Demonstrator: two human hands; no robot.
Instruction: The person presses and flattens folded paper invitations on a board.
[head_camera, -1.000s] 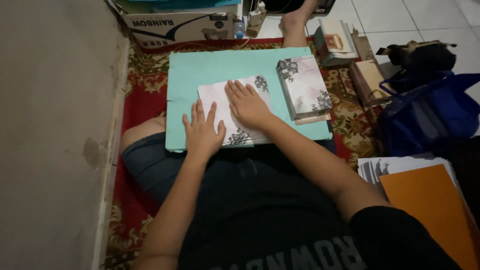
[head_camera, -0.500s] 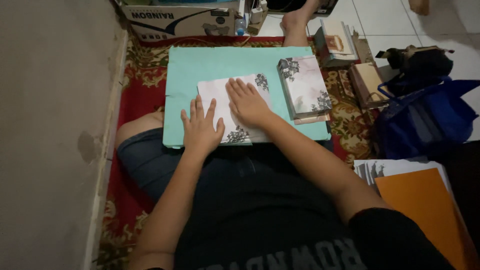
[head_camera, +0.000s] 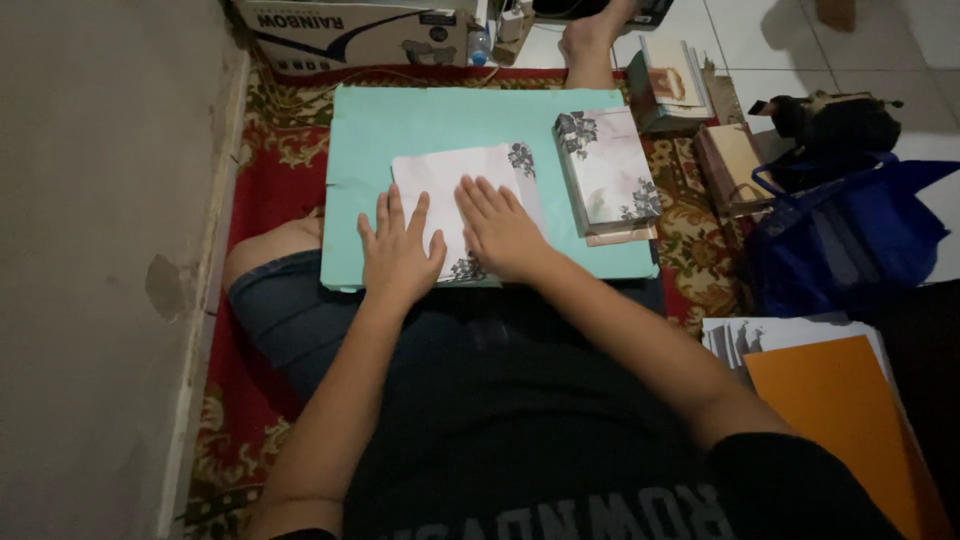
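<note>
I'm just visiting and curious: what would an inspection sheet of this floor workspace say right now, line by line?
Surface: a teal board lies across the person's lap, over a red patterned rug.
Job's things: a white floral-cornered sheet lies flat on the board; a stack of matching floral sheets sits at its right.
Clutter: cardboard box, small bottle, books, blue bag, orange folder.
Grip: left hand and right hand both press flat on the sheet, fingers spread, holding nothing.
Cables: nothing seen.
Surroundings: grey wall on the left, white floor tiles beyond the rug.
</note>
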